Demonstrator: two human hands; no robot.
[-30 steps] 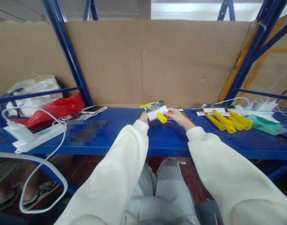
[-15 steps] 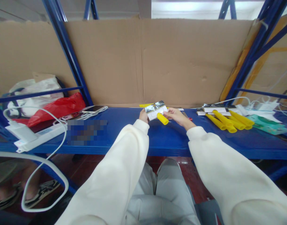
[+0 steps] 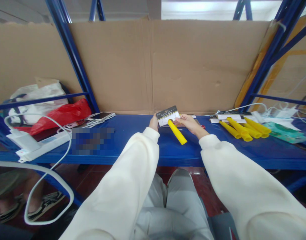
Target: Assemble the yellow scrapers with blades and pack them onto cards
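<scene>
Above the blue tabletop I hold a black-and-white printed card, tilted up to the right. My left hand is closed on its left edge. A yellow tapered tube slopes down to the right from the card's lower white part. At the card's right edge, beside the tube's top end, my right hand is closed in a pinch on the card. My hands partly hide the card's edges. A thin red item lies behind my right hand; its kind is unclear.
Several yellow tubes with cards lie at the right, beside a teal packet. At the left are a phone, white cables, a red bag and a power strip. A cardboard wall stands behind; another person's shoes show lower left.
The card has turned so its black printed band faces me. More of the yellow tube now extends below the card, and the yellow piece behind the card no longer shows.
</scene>
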